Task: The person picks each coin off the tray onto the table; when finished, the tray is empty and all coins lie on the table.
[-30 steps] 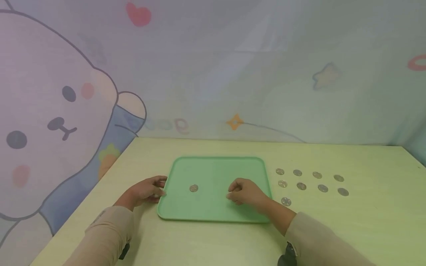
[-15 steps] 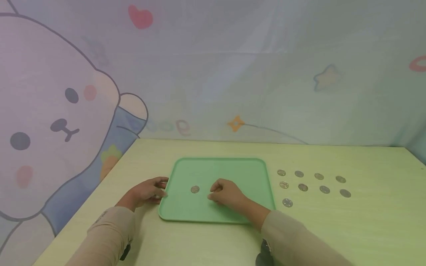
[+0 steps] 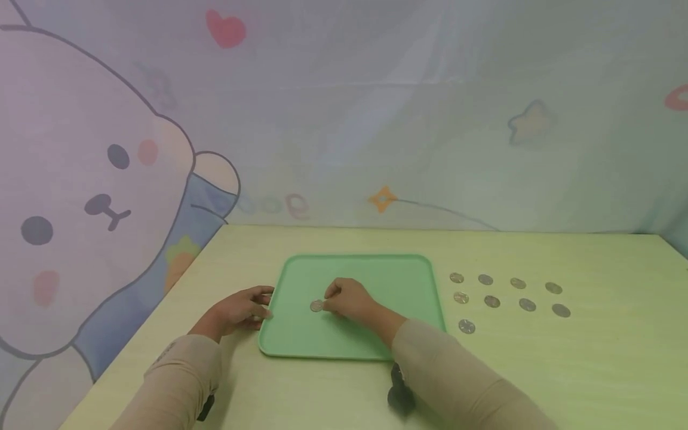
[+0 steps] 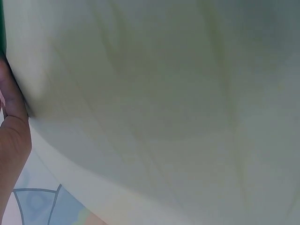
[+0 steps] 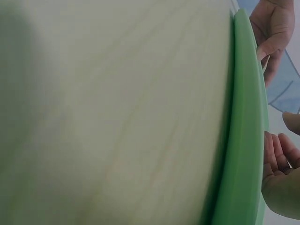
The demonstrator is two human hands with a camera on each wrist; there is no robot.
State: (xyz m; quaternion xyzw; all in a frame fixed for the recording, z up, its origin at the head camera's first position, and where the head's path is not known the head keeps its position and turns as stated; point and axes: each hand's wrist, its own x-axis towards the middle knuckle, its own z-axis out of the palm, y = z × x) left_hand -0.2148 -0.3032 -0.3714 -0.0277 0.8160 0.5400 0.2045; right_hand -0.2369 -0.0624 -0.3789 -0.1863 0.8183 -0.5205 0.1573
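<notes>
A: Where is the coin (image 3: 316,306) now?
B: It lies on the green tray (image 3: 398,280), at lower centre of the frame. The right hand (image 3: 348,300) has curled fingers, and the fingertips touch the coin; I cannot tell if they pinch it.
A: And the left hand (image 3: 240,310)?
B: Its relaxed fingers rest against the tray's left rim. Nine coins (image 3: 491,301) lie on the bench (image 3: 591,370), right of the tray.

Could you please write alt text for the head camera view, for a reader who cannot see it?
A person's right hand touches a coin on a green tray, while the left hand rests at the tray's left edge. Nine more coins lie on the pale table right of the tray.
</notes>
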